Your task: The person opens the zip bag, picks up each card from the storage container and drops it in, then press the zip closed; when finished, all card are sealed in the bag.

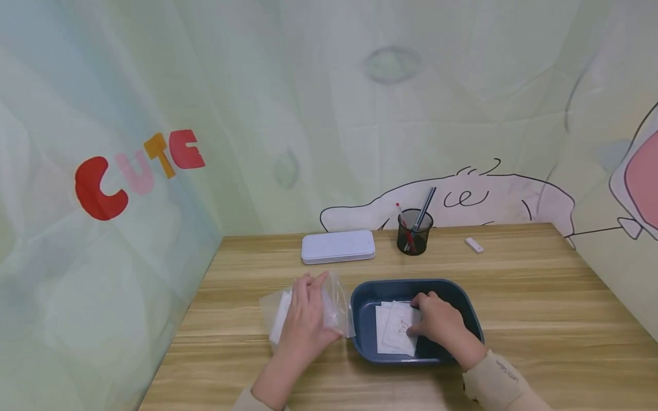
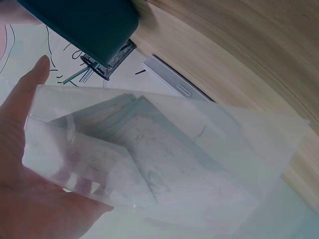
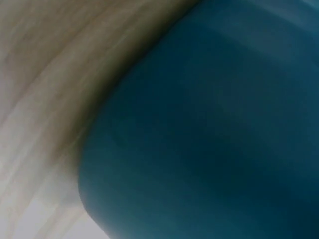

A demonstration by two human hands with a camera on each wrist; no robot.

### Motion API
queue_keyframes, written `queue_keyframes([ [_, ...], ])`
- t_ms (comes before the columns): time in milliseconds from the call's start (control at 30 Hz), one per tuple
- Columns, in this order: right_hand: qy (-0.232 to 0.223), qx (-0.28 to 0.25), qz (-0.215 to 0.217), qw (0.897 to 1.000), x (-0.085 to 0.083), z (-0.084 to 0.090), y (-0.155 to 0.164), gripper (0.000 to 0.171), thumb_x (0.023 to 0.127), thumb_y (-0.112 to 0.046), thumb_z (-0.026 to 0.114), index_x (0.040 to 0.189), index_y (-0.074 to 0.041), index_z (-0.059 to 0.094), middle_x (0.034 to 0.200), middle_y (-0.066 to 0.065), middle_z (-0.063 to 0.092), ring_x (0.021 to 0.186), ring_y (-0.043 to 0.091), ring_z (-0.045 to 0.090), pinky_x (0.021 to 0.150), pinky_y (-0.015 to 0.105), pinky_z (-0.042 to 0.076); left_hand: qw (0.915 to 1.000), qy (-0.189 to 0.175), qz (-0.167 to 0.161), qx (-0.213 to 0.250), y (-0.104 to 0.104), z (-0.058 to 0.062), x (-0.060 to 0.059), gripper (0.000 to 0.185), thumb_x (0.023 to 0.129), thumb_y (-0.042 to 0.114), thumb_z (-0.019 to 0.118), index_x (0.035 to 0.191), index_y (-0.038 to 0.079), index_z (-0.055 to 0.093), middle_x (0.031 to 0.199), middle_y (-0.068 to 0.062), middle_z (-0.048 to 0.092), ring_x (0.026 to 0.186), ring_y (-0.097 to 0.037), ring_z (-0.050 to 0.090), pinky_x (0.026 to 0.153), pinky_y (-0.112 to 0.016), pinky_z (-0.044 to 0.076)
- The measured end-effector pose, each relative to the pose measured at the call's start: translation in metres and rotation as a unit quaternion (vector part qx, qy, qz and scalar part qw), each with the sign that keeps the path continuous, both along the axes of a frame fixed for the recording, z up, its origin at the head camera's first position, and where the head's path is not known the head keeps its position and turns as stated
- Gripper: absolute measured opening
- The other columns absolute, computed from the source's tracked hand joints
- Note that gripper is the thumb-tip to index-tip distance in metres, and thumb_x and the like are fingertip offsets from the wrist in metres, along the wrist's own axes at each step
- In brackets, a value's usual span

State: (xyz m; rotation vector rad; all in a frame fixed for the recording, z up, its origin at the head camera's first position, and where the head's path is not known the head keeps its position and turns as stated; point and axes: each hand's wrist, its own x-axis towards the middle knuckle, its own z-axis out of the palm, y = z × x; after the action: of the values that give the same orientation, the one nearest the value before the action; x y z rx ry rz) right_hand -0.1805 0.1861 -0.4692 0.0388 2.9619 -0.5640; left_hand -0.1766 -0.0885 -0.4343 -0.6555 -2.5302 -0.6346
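Note:
A clear plastic bag with folded white paper napkins inside is held by my left hand, thumb at its near side and fingers over the top. In the head view the bag's open-looking end reaches the left rim of a dark blue basin. Several square white napkins, the top one with a faint brown print, lie overlapping in the basin. My right hand reaches over the basin's right side and grips the napkins' right edge between thumb and fingers. The right wrist view shows only the basin's outer wall.
Behind the work lie a white flat case, a black mesh pen cup with pens, and a small white eraser-like block. A printed curtain hangs along the back and sides of the wooden table.

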Motion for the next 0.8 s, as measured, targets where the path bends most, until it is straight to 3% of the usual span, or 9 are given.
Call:
queue_keyframes([
  [367, 0.010, -0.015, -0.006, 1.000, 0.001, 0.004, 0.002, 0.054, 0.063, -0.027, 0.090, 0.105, -0.006, 0.062, 0.090, 0.011, 0.051, 0.067, 0.025, 0.049, 0.056, 0.036, 0.049, 1.0000, -0.003, 0.000, 0.003, 0.000, 0.001, 0.000, 0.120, 0.038, 0.027, 0.097, 0.139, 0.001, 0.037, 0.121, -0.019, 0.041, 0.125, -0.037, 0.037, 0.108, -0.042, 0.033],
  [533, 0.017, -0.033, 0.009, 0.999, 0.005, 0.016, 0.006, 0.036, 0.071, -0.024, 0.085, 0.095, -0.010, 0.063, 0.080, 0.004, 0.053, 0.066, 0.020, 0.048, 0.053, 0.033, 0.044, 0.9999, -0.013, -0.001, -0.001, 0.000, 0.002, 0.000, 0.120, 0.039, 0.028, 0.097, 0.140, 0.001, 0.036, 0.122, -0.019, 0.040, 0.125, -0.037, 0.036, 0.109, -0.043, 0.032],
  [667, 0.035, -0.057, 0.032, 0.997, 0.008, 0.028, 0.009, 0.014, 0.081, -0.018, 0.076, 0.086, -0.012, 0.065, 0.074, -0.001, 0.056, 0.062, 0.016, 0.049, 0.053, 0.031, 0.043, 1.0000, 0.000, 0.000, -0.002, 0.000, 0.001, 0.000, 0.119, 0.039, 0.027, 0.096, 0.139, 0.001, 0.037, 0.120, -0.018, 0.041, 0.124, -0.037, 0.037, 0.108, -0.043, 0.033],
  [800, 0.058, -0.071, 0.047, 0.995, 0.010, 0.039, 0.013, 0.006, 0.085, -0.014, 0.072, 0.082, -0.013, 0.068, 0.072, -0.003, 0.060, 0.063, 0.014, 0.051, 0.058, 0.031, 0.048, 0.9999, 0.015, -0.003, 0.000, 0.000, 0.001, -0.001, 0.117, 0.038, 0.026, 0.096, 0.138, 0.000, 0.039, 0.118, -0.018, 0.041, 0.122, -0.037, 0.039, 0.107, -0.043, 0.035],
])
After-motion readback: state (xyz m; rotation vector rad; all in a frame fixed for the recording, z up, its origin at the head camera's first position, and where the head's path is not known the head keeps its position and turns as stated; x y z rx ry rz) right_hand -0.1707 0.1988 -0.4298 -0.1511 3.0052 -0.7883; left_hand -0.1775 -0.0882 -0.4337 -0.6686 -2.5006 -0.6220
